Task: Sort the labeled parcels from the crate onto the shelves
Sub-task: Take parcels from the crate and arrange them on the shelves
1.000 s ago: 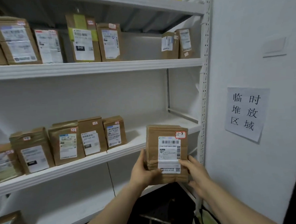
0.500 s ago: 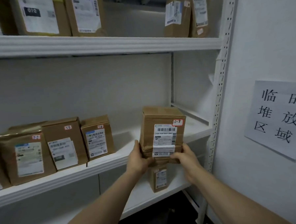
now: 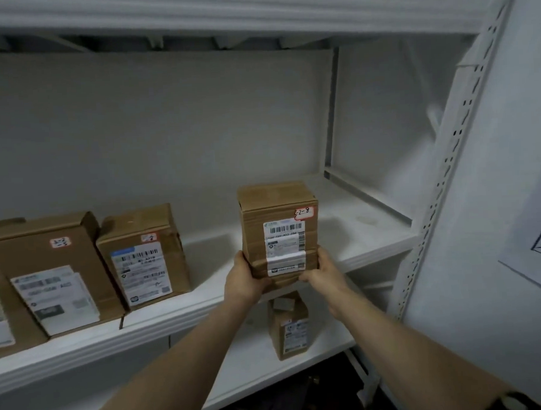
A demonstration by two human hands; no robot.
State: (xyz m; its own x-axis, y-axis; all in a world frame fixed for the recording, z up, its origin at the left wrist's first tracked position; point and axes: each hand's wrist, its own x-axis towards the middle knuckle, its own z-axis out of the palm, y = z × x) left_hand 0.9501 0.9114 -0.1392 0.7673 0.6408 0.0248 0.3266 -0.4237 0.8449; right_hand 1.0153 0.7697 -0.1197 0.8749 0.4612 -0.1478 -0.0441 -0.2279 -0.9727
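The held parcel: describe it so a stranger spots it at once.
Start at the white metal middle shelf. Near its right end, the left hand and right hand grip a brown cardboard parcel by its lower corners. The brown cardboard boxes to its left rest unheld.

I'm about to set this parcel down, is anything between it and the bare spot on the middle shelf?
Nothing visible. The parcel, held in the left hand and right hand, is at the front of the middle shelf; the surface behind it is bare, and the nearest box stands apart to the left.

The white shelf [image 3: 358, 228] bears upright labeled parcels [image 3: 143, 255] at its left.
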